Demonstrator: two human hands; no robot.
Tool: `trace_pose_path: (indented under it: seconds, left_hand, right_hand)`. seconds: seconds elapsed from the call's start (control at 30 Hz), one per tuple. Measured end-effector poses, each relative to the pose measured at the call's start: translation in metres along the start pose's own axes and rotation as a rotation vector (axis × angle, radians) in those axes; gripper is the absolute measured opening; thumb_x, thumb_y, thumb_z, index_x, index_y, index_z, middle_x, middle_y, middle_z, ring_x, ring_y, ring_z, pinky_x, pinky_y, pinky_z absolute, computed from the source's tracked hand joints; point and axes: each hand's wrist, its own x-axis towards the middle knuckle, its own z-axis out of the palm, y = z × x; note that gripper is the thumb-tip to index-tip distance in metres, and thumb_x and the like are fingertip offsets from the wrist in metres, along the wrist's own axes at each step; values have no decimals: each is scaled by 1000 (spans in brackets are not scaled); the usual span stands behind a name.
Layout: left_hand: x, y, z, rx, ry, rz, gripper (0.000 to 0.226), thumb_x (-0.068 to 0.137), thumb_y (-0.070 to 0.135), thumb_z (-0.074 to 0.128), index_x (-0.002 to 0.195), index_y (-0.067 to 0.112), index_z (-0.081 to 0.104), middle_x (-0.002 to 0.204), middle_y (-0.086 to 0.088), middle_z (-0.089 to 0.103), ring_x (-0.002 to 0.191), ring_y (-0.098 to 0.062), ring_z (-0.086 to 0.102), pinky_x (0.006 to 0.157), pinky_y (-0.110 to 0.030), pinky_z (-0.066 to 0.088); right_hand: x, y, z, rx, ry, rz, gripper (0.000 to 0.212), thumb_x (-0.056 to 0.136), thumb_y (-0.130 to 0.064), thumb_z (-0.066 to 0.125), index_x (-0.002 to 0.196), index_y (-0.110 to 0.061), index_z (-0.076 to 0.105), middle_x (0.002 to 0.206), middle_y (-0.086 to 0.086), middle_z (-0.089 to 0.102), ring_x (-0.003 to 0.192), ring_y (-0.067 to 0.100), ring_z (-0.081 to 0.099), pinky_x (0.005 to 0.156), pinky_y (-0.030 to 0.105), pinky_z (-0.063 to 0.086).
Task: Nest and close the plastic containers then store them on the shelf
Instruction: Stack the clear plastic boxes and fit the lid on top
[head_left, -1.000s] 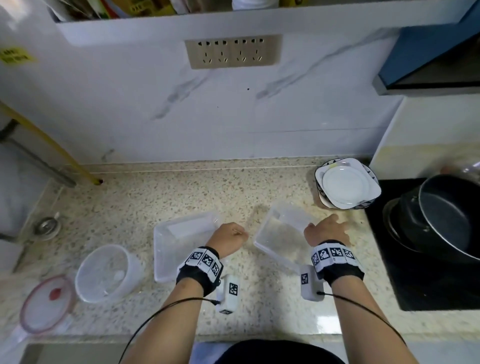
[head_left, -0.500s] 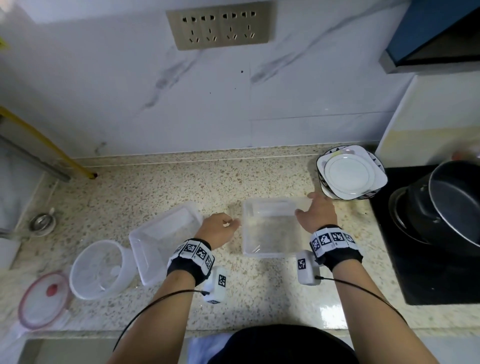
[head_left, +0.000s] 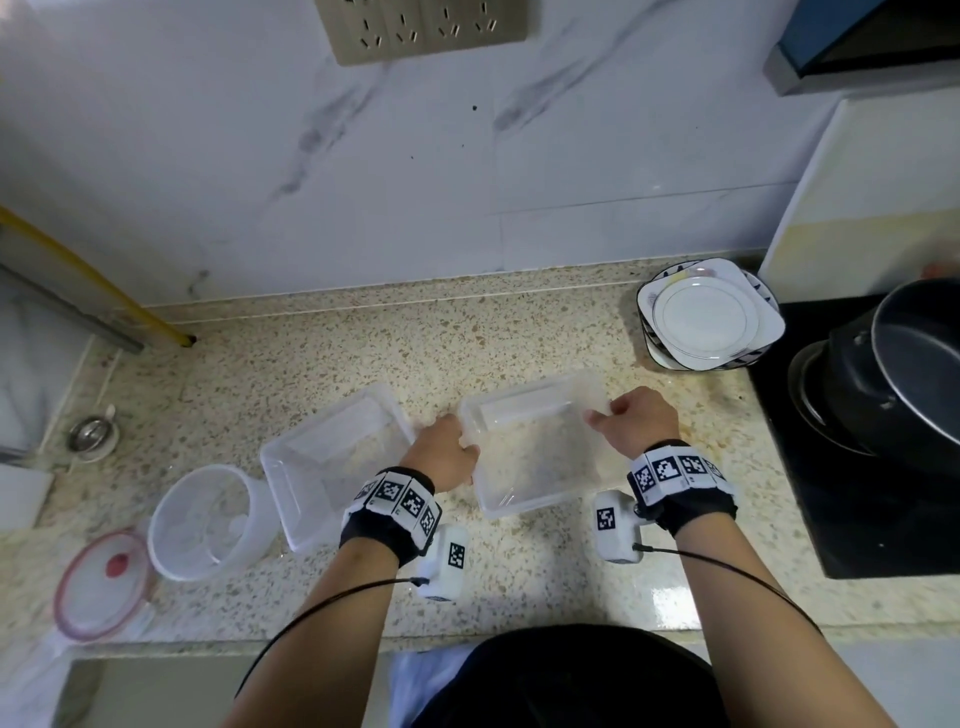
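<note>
Since half a second ago, our left hand (head_left: 445, 457) has moved across to the left rim of the clear rectangular container (head_left: 535, 447), joining our right hand (head_left: 636, 423) on the opposite rim. Both grips are closed on that container, fingers curled over its edges, and it sits low over the speckled stone table (head_left: 519, 332); we cannot tell whether its base touches the surface. Just to its left lies a second clear rectangular container (head_left: 332, 457), open and turned at an angle, its near corner hidden behind our left wrist band (head_left: 397, 501). Further left stands a round translucent container (head_left: 205, 522), and beside it, near the table's front edge, a round lid with a red rim (head_left: 101, 584) (a red spot marks its centre). Stacked white plates (head_left: 709, 319) sit at the back right, well apart from the containers, with a black pot (head_left: 893, 374) on the dark cooktop (head_left: 831, 519) beyond them.
</note>
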Motion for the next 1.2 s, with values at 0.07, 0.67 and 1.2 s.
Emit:
trace_pose_path:
  seconds: [0.07, 0.67, 1.2]
  left_hand:
    - [-5, 0, -2, 31, -18, -14, 37, 101, 26, 54, 132, 8, 48, 117, -12, 68, 95, -23, 73, 86, -37, 58]
    - [-4, 27, 32, 589, -116, 173, 161, 58, 63, 87, 151, 14, -34, 159, -13, -38, 148, -36, -30, 121, -62, -1]
    - [2, 9, 36, 665, 60, 267, 163, 41, 86, 72, 157, 20, -21, 166, -6, -14, 153, -29, -13, 122, -55, 15]
  right_hand:
    - [-2, 1, 4, -30, -20, 28, 41, 79, -41, 78, 57, -12, 59, 60, 5, 64, 53, 13, 54, 44, 22, 38]
    - [-9, 2, 29, 79, -150, -5, 36, 80, -43, 76, 67, -18, 54, 67, -2, 58, 63, 14, 55, 49, 22, 34]
    - [-13, -13, 22, -429, -67, -75, 62, 86, -65, 53, 61, -9, 42, 67, 6, 50, 49, 18, 42, 42, 23, 29]
